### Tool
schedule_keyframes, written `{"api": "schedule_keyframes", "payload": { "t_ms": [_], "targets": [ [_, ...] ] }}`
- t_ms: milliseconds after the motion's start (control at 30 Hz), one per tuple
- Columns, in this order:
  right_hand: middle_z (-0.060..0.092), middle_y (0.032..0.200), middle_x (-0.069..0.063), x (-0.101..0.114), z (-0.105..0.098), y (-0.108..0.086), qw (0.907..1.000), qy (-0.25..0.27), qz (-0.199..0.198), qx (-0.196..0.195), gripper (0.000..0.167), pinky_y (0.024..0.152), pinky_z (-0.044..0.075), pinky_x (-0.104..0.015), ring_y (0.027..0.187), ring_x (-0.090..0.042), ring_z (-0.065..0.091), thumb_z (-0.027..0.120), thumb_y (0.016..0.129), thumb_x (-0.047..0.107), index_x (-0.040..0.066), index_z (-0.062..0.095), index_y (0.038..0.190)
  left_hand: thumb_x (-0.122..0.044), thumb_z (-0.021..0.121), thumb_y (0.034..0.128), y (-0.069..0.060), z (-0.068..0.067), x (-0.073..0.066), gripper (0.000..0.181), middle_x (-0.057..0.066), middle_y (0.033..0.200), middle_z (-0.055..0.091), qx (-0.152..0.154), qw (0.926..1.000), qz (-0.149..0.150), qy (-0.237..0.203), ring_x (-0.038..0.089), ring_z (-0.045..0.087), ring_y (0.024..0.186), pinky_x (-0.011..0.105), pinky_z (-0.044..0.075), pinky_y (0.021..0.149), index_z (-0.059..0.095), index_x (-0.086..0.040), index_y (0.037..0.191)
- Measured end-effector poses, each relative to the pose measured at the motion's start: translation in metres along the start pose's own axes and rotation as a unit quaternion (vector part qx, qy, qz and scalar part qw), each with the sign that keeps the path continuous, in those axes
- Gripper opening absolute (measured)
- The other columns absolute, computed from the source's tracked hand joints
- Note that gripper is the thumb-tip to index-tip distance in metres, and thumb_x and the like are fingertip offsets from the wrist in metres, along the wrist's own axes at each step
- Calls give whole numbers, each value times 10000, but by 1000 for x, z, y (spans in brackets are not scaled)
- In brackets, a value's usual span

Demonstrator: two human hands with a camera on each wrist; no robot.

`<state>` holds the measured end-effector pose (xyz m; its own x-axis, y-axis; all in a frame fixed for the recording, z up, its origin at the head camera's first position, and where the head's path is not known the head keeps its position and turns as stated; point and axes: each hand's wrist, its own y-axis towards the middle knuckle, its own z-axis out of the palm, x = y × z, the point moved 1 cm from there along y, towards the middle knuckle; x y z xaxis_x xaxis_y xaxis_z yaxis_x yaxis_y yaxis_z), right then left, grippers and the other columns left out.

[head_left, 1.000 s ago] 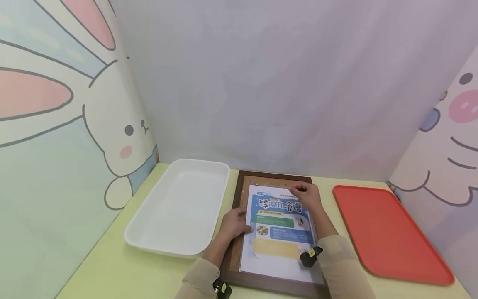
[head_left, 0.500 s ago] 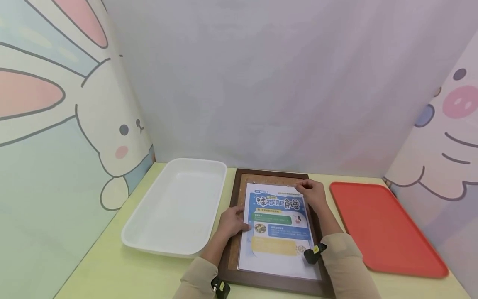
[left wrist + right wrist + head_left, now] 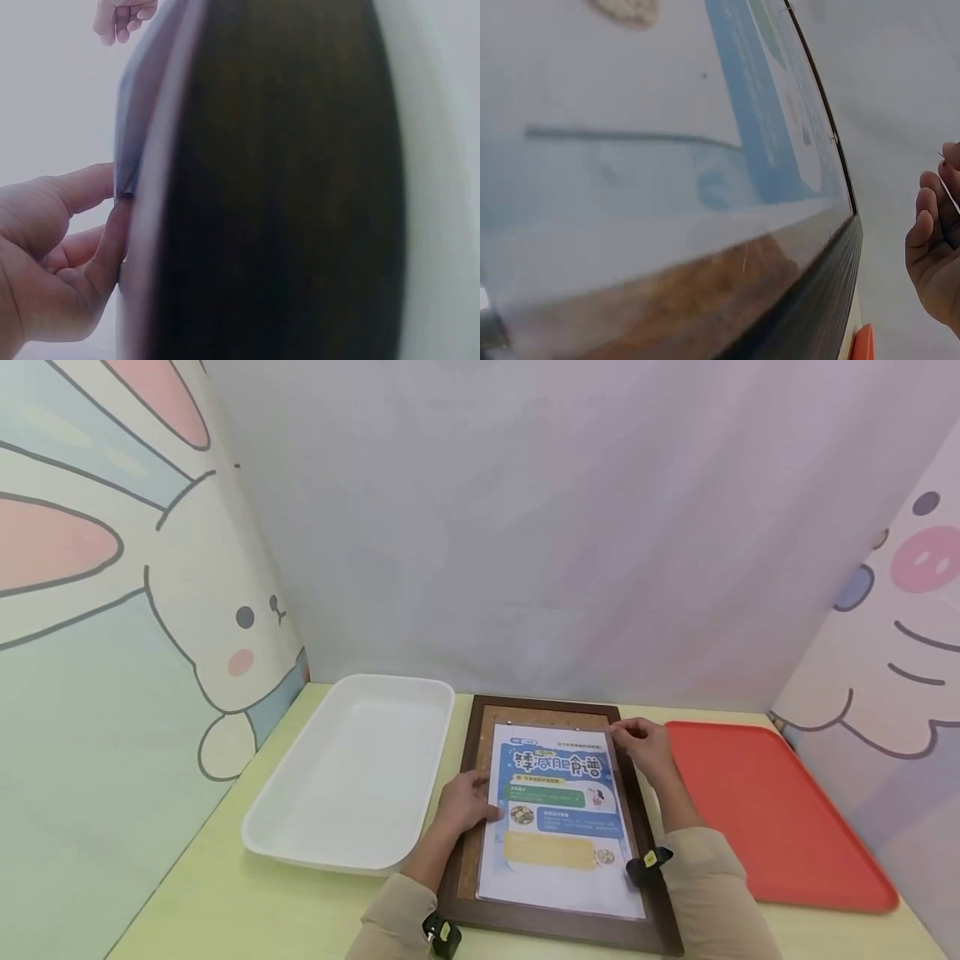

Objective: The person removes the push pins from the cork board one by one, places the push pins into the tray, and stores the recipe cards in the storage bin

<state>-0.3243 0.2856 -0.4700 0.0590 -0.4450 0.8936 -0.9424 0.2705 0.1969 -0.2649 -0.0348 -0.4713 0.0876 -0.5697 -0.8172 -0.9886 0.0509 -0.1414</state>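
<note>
A printed poster sheet (image 3: 558, 881) in a clear cover lies on a framed cork board (image 3: 487, 714). My left hand (image 3: 459, 803) rests at the sheet's left edge, thumb on the sheet, and the left wrist view shows its fingertips (image 3: 114, 229) touching that edge. At the board's upper right corner, my right hand (image 3: 647, 747) holds its thumb and forefinger together. A thin needle tip of a pin (image 3: 941, 154) sticks out from that pinch in the right wrist view; the pin's head is hidden. Small pins (image 3: 509, 722) sit along the sheet's top edge.
A white plastic tray (image 3: 367, 760) stands left of the board, and a flat red tray (image 3: 780, 814) lies to its right. Grey cloth (image 3: 510, 527) hangs behind the yellow tabletop (image 3: 217, 906). Cartoon-printed walls enclose both sides.
My right hand has shifted to the right, from the sheet's top edge to the board's upper right corner. My left hand stays at the sheet's left edge. The head view has turned slightly.
</note>
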Motion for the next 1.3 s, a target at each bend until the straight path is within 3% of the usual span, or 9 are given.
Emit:
{"api": "schedule_keyframes", "payload": {
  "t_ms": [133, 367, 533, 767, 933, 1167, 1300],
  "targets": [
    [598, 936, -126, 10, -10, -8, 10000, -74, -63, 9, 355, 636, 466, -212, 787, -215, 526, 631, 886, 331, 4, 638, 1025, -75, 844, 619, 0, -2, 0, 685, 13, 733, 582, -12, 10000, 6, 49, 169, 553, 674, 321, 461, 603, 571, -65, 1247],
    [598, 894, -122, 5, -28, -9, 9999, -46, -105, -2, 340, 599, 487, -252, 765, -180, 535, 649, 880, 286, -28, 636, 1008, -70, 845, 619, -1, 1, -1, 673, 21, 735, 582, -23, 10000, -24, -3, 175, 552, 672, 324, 459, 599, 577, -63, 1237],
    [609, 851, -41, -2, -42, -9, 9997, -44, -201, 98, 344, 623, 484, -228, 740, -111, 539, 640, 888, 266, -54, 635, 1015, -79, 848, 617, -2, 3, 0, 673, 18, 728, 582, -16, 10000, -7, 54, 171, 553, 664, 321, 458, 594, 578, -61, 1233],
    [589, 794, 83, -10, -59, -7, 10000, 35, 7, 67, 329, 613, 472, -229, 724, -88, 526, 663, 870, 270, -32, 628, 994, -88, 848, 620, -1, 1, -1, 680, 18, 739, 582, -39, 9999, -8, 118, 172, 552, 678, 327, 458, 611, 575, -68, 1242],
    [578, 776, 75, -14, -72, -8, 9995, -275, 123, -24, 346, 584, 453, -230, 696, -77, 516, 652, 876, 264, -62, 620, 988, -85, 848, 620, 0, 0, -1, 685, 16, 738, 582, 14, 10000, -39, 42, 172, 551, 676, 324, 454, 608, 573, -74, 1247],
    [601, 852, 57, -23, -94, -11, 9972, 141, 602, 420, 421, 638, 493, -271, 758, -120, 591, 572, 925, 298, -85, 561, 1099, -81, 847, 617, 1, -1, -1, 683, 15, 716, 578, -23, 10000, -3, 34, 172, 549, 655, 314, 447, 587, 574, -63, 1243],
    [590, 866, 62, -31, -104, -13, 9952, 122, 870, 432, 444, 657, 491, -253, 773, -112, 585, 572, 917, 345, -52, 563, 1116, -76, 845, 618, 0, -1, -1, 683, 17, 716, 573, -8, 10000, 11, 33, 174, 543, 651, 310, 442, 574, 572, -57, 1244]
  ]
}}
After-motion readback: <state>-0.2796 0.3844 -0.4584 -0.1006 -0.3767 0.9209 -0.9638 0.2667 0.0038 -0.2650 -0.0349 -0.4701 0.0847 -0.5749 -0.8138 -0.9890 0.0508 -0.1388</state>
